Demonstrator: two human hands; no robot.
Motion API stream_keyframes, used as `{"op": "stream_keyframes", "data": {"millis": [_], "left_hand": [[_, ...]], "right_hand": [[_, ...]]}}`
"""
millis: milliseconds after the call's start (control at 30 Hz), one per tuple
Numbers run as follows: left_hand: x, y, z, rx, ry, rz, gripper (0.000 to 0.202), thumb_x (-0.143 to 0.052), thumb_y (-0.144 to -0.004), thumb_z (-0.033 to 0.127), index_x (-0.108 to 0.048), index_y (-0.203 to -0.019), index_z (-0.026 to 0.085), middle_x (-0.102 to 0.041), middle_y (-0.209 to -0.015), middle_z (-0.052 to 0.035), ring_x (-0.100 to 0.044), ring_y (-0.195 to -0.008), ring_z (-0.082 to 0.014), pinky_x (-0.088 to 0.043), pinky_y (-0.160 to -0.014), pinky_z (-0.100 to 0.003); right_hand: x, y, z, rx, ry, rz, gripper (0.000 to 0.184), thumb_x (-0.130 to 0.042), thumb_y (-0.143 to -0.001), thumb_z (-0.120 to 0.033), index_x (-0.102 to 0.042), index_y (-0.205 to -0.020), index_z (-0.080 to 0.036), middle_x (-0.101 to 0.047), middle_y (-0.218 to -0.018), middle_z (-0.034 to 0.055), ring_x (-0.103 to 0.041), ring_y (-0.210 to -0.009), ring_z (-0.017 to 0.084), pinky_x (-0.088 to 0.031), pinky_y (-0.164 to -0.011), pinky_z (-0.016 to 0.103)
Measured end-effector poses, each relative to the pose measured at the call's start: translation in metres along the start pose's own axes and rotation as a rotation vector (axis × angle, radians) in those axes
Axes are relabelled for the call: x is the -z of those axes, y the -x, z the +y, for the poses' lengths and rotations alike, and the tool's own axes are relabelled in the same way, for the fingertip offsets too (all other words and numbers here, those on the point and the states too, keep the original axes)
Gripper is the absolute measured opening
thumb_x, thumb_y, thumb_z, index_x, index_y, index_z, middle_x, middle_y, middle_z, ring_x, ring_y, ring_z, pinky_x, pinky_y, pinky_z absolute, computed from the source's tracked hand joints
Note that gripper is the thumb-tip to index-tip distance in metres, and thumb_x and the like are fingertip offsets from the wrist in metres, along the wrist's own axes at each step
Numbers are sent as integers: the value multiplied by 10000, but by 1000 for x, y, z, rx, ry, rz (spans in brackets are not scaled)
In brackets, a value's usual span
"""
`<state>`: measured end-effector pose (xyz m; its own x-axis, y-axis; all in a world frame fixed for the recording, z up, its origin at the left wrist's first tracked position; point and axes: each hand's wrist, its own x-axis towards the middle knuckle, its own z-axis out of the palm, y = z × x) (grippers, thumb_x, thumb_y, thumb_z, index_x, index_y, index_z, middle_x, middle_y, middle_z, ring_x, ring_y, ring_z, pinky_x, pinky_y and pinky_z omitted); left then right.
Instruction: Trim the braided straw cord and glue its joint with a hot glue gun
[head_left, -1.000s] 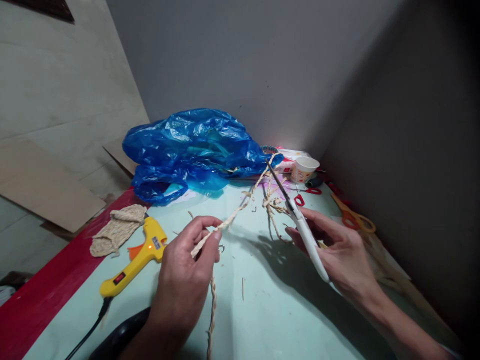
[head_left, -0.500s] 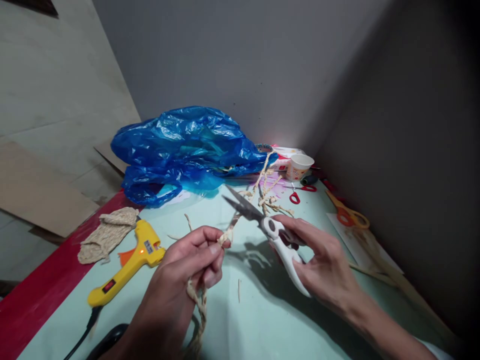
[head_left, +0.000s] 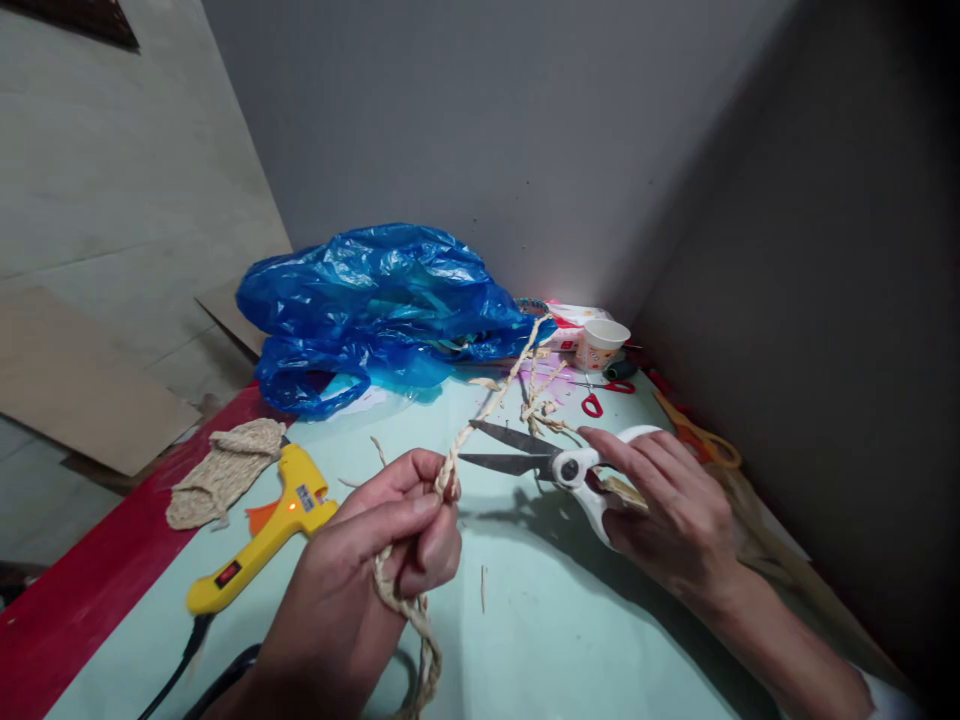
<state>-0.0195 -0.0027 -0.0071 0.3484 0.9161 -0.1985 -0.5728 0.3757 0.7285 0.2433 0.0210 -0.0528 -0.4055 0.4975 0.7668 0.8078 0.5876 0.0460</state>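
My left hand [head_left: 397, 540] pinches a pale braided cord [head_left: 450, 470] between thumb and fingers. One end of the cord runs up and away toward the blue bag; the other hangs below the hand in a loose twist. In my right hand [head_left: 667, 500] are white-handled scissors [head_left: 574, 470], their dark blades apart and pointing left. The blade tips lie close beside the cord just above my left fingertips; whether they touch it I cannot tell.
A blue plastic bag [head_left: 382, 290] lies at the back. On the left are a yellow glue gun [head_left: 277, 520] and a woven straw piece [head_left: 229, 470]. A paper cup [head_left: 602, 343], red-handled scissors [head_left: 592, 404] and orange scissors [head_left: 701, 435] lie to the right.
The scissors have swung from pointing up-left to nearly level, with their blades lower and beside the cord. My right hand has shifted slightly right. The left hand still grips the cord.
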Motion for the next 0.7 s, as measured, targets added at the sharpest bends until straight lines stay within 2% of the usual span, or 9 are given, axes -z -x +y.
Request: {"op": "stream_keyframes", "data": {"millis": [133,433,533,700], "left_hand": [[-1,0,0,-9,32,-40,196,-513,-870,108,-662,-752,155,-392,-516,29,-228,-500,-103,-220,-511,-248],[3,-2,-8,32,19,-23,129,-565,-839,107,-678,-812,163,-420,-531,37,-236,-508,-99,-206,-514,-255],[0,-2,-9,11,-20,1,118,-589,-825,106,-693,-818,162,-444,-543,36,-251,-504,-91,-198,-512,-258],[-3,-2,-7,-23,-61,56,126,-603,-822,104,-714,-847,158,-463,-570,32,-285,-518,-87,-213,-517,-250]], "right_hand": [[2,0,-1,7,-22,-12,678,-503,-716,32,-525,-1353,-200,-644,-825,59,-545,-710,225,-487,-663,349],[2,-4,-15,13,-115,-24,713,-488,-730,53,-499,-1392,-210,-643,-767,34,-542,-661,210,-472,-630,343],[0,-3,-17,11,-117,-25,704,-494,-727,69,-507,-1380,-193,-666,-776,39,-549,-660,202,-482,-632,336],[-2,1,-19,-6,-132,-15,686,-500,-738,50,-520,-1364,-230,-685,-729,10,-586,-602,181,-487,-603,312]]}}
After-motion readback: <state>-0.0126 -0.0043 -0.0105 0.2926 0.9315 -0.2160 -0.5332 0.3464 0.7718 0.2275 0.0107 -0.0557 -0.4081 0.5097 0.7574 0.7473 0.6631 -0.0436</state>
